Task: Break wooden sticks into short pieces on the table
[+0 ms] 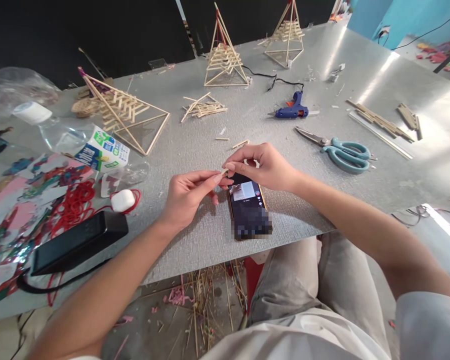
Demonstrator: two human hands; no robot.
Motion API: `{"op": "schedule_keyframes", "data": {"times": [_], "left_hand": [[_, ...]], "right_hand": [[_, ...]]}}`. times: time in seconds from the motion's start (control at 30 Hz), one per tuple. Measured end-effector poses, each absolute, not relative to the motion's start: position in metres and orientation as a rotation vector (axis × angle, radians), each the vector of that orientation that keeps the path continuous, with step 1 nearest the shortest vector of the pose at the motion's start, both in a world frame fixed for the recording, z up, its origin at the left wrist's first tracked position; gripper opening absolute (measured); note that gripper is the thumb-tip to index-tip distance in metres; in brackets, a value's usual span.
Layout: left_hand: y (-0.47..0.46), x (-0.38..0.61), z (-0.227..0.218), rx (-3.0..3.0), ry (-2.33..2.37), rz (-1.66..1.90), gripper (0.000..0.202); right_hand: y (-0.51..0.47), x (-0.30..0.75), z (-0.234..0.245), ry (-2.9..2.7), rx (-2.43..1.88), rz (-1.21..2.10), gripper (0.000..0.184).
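Note:
My left hand (189,192) and my right hand (264,165) meet above a phone (249,210) lying on the grey table (210,235). Both pinch a short wooden stick (224,171) between thumb and fingertips, one at each end. The phone's screen is lit and sits just under my right hand. Two loose short sticks (240,144) lie on the table just beyond my hands.
Three stick pyramids stand behind: a tipped one (123,112), a middle one (225,57), a far one (287,35). Also a stick pile (202,107), blue glue gun (290,110), teal scissors (341,150), wooden strips (378,120), black power bank (78,240), red rubber bands (73,205), a carton (103,150).

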State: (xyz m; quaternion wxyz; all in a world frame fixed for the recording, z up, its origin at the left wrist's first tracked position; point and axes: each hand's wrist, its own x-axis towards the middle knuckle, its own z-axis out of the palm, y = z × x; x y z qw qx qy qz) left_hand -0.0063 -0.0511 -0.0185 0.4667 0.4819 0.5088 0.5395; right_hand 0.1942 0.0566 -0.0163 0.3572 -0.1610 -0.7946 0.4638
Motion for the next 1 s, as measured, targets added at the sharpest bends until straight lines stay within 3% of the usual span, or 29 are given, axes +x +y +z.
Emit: {"op": "schedule_keyframes", "data": {"times": [0.23,0.43,0.47,0.57,0.63,0.7,0.83,1.0], "left_hand": [[-0.052,-0.003,-0.02,1.205,1.271,1.342,0.018],[-0.05,-0.007,-0.023,1.214,1.243,1.364,0.022],[-0.048,-0.008,-0.023,1.199,1.238,1.387,0.024],[-0.044,-0.008,-0.022,1.153,1.209,1.453,0.028],[-0.042,-0.009,-0.02,1.136,1.175,1.467,0.03],[-0.042,-0.009,-0.02,1.133,1.15,1.457,0.03],[-0.043,-0.009,-0.023,1.136,1.133,1.41,0.029],[-0.044,-0.01,-0.026,1.125,1.131,1.378,0.027]], "right_hand": [[0.046,0.191,-0.019,-2.018,-0.395,1.249,0.037],[0.057,0.199,-0.017,-2.178,-0.363,0.994,0.031],[0.062,0.203,-0.017,-2.244,-0.367,0.945,0.038],[0.077,0.217,-0.023,-2.498,-0.478,0.845,0.09],[0.086,0.223,-0.03,-2.659,-0.588,0.789,0.11],[0.092,0.224,-0.035,-2.691,-0.652,0.702,0.099],[0.092,0.219,-0.03,-2.427,-0.553,0.635,0.049],[0.077,0.209,-0.017,-2.157,-0.453,0.961,0.035]]}}
